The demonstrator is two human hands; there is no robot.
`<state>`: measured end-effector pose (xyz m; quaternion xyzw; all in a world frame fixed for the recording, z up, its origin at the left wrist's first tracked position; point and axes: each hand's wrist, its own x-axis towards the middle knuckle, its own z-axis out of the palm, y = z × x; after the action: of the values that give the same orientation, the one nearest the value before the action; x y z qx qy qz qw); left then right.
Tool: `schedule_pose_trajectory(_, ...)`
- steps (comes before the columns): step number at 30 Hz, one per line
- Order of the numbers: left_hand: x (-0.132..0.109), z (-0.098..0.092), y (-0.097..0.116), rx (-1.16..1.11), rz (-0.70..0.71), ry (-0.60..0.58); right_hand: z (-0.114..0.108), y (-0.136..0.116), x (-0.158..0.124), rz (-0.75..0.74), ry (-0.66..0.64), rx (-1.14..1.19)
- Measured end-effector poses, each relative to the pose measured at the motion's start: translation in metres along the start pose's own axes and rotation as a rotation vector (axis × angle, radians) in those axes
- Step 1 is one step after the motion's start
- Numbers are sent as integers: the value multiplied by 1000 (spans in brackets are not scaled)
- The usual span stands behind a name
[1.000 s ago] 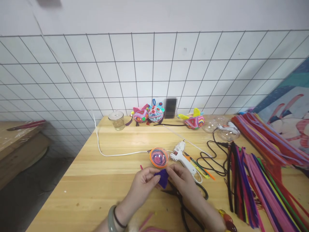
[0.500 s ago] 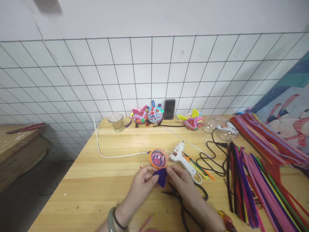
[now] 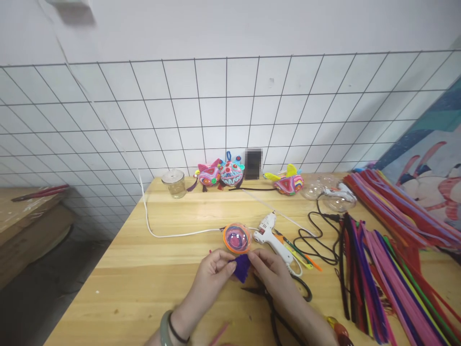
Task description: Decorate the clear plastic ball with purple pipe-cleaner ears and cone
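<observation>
Between my two hands hangs a small purple fuzzy piece (image 3: pixel 242 268), roughly triangular. My left hand (image 3: pixel 216 269) pinches its left corner between thumb and fingers. The thumb and forefinger of my right hand (image 3: pixel 269 269) close on its upper right corner. Just beyond the fingertips lies a clear plastic dome (image 3: pixel 236 237) with an orange rim and pink and purple coils inside. Black-handled scissors (image 3: pixel 264 290) lie partly hidden under my right hand and forearm. To the right of the dome rests a white glue gun (image 3: pixel 272 238).
Bundles of coloured pipe cleaners (image 3: pixel 382 274) cover the right side of the table. Along the back stand a lidded glass (image 3: pixel 173 184), several decorated fish-like crafts (image 3: pixel 231 173) and clear plastic shells (image 3: pixel 338 201). A white cord (image 3: pixel 180 234) and a black cord (image 3: pixel 309 240) cross the tabletop.
The purple piece has turned slightly, its lower point now hanging a little further right and more of its face showing. Both hands keep their pinch, almost unmoved.
</observation>
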<state>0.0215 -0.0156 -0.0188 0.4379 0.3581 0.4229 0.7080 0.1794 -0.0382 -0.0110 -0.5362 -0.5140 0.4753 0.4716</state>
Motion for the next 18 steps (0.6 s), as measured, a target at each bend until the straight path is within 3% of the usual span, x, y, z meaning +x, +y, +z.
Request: schedule_pose_trajectory(18, 0, 5, 2, -49, 13, -2, 4, 2, -2, -36, -35, -37)
